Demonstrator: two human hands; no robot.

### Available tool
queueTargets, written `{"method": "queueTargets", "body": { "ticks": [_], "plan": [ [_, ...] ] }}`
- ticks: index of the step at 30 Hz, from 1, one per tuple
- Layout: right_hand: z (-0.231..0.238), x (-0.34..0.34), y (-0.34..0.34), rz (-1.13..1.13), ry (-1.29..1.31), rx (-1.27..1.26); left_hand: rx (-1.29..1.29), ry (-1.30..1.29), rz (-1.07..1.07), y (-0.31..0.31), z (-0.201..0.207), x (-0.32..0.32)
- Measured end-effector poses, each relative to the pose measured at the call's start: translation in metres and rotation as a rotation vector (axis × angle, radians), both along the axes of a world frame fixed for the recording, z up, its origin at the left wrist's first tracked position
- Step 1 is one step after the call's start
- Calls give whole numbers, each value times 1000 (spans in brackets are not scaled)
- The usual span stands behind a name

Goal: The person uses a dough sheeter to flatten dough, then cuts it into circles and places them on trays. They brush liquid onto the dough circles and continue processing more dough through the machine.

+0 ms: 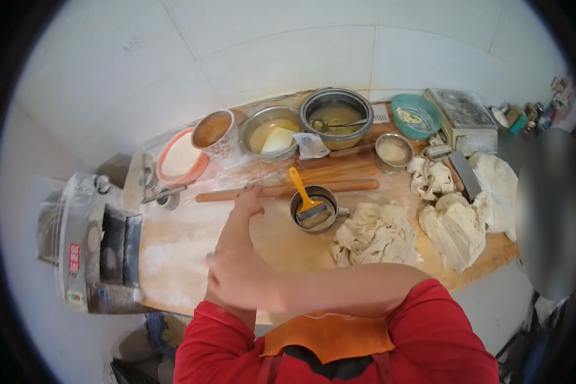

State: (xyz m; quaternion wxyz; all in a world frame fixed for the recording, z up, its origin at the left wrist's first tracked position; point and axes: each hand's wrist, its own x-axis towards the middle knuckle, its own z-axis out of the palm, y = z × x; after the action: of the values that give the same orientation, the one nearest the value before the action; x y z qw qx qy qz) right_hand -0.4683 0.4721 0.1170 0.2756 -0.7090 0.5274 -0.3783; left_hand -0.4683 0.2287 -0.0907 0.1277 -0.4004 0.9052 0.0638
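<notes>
My left hand (250,200) reaches out over the left part of a long wooden rolling pin (349,186), its fingers apart. Whether it touches the pin I cannot tell. My right arm crosses in front of me, and my right hand (233,276) is closed around my left forearm below the elbow. Right of the left hand, a small metal saucepan (293,208) holds a brush (306,200) with a yellow handle. Beyond it lies a heap of loose, folded dough (376,235). Farther right is a larger slab of dough (456,230).
Along the wall stand an orange-rimmed bowl of flour (168,176), a patterned bucket (219,151), a metal bowl (248,142), a dark pot (307,131) with a ladle, a teal bowl (400,130) and a scale (470,137). A metal machine (83,256) adjoins the floured board (173,256) at left.
</notes>
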Motion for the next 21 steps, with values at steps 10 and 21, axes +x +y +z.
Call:
{"method": "queueTargets", "body": {
  "ticks": [10,21],
  "plan": [
    [-55,20,-39,-471,-371,80,-24,303,60,-65,-24,-15],
    [-42,53,6,-392,-521,27,-304,513,170,-54,-18,-6]
  ]
}}
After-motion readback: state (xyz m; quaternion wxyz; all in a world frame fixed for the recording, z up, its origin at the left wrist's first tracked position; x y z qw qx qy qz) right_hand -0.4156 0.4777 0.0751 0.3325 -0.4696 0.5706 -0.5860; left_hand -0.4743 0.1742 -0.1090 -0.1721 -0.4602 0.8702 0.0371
